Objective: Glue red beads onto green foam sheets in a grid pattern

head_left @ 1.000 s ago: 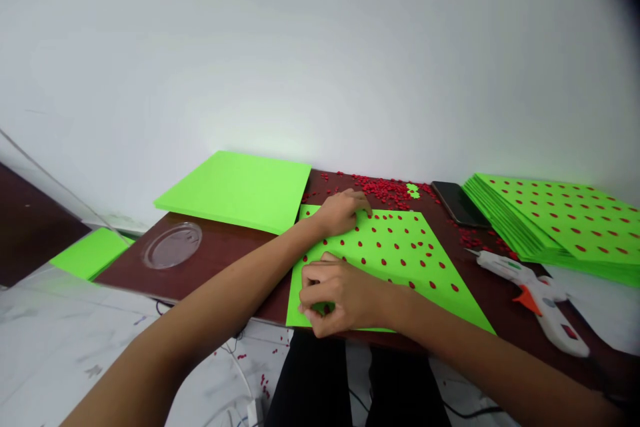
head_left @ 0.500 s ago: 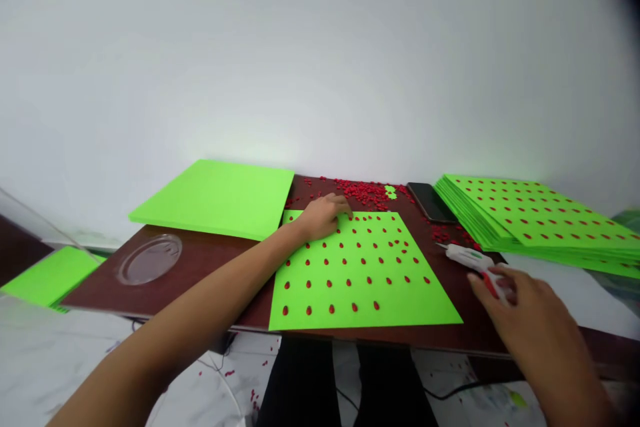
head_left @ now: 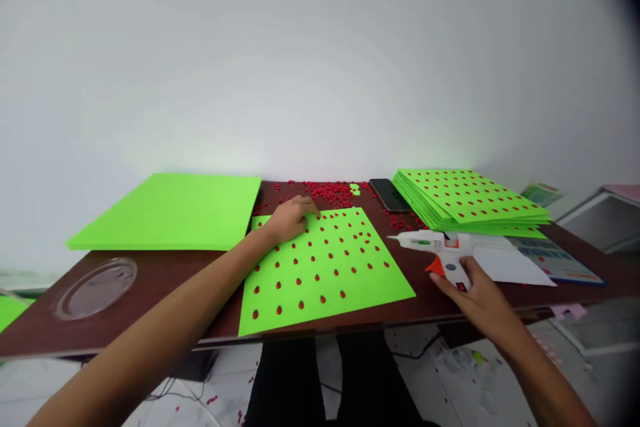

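A bright green sheet (head_left: 320,320) lies in front of me, carrying rows of small red pieces that look like ladybugs, such as this red piece (head_left: 323,299). My left hand (head_left: 291,219) rests over its far left part, fingers bent down with the tips close together beside the top row. What those fingertips hold, if anything, is too small to make out. In my right hand (head_left: 475,290) is a white hot glue gun (head_left: 423,240) with an orange trigger, gripped by its handle. Its nozzle points left, just off the sheet's right edge.
Loose red pieces (head_left: 327,193) are scattered along the back of the brown table (head_left: 200,273). A phone (head_left: 389,195) lies beside a stack of dotted green sheets (head_left: 465,197). To the left are plain green sheets (head_left: 170,210) and a clear plastic lid (head_left: 97,288).
The camera view has swung right, so the table's contents appear further left. My right hand has turned the glue gun more side-on. My left hand stays at the sheet's far left part.
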A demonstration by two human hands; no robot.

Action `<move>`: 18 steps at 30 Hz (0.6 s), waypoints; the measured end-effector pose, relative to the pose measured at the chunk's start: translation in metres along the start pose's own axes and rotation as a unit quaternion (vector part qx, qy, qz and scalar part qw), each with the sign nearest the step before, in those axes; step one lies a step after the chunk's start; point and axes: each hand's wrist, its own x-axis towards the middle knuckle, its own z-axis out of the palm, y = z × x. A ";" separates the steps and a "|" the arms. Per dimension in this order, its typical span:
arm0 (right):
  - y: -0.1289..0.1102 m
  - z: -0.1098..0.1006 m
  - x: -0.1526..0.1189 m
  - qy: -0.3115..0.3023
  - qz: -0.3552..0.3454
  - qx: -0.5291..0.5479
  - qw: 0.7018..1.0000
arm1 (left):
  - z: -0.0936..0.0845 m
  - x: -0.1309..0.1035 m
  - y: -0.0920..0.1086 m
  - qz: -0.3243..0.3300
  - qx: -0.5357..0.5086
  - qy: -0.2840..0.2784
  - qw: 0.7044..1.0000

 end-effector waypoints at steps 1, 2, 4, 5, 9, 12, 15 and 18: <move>-0.003 -0.001 -0.006 -0.014 -0.008 0.016 1.000 | 0.000 0.000 0.000 0.000 0.000 -0.001 1.000; -0.006 -0.002 -0.012 -0.027 -0.013 0.028 0.999 | 0.000 0.000 0.000 0.000 0.000 -0.002 1.000; -0.014 -0.005 -0.024 -0.058 -0.021 0.044 0.997 | 0.000 0.000 0.000 -0.001 0.000 -0.004 1.000; -0.019 -0.006 -0.030 -0.076 -0.024 0.047 0.996 | 0.000 0.000 0.000 -0.003 -0.001 -0.004 1.000; -0.035 -0.009 -0.045 -0.146 -0.051 0.066 0.986 | 0.000 0.001 -0.001 -0.005 -0.006 -0.001 1.000; -0.042 -0.010 -0.048 -0.171 -0.045 0.072 0.982 | 0.000 0.001 -0.001 -0.004 -0.007 -0.001 1.000; -0.045 -0.010 -0.046 -0.181 -0.039 0.069 0.980 | -0.001 0.000 0.000 -0.004 -0.005 -0.001 1.000; -0.044 -0.009 -0.044 -0.185 -0.041 0.065 0.980 | 0.000 0.000 0.000 -0.004 -0.005 -0.002 1.000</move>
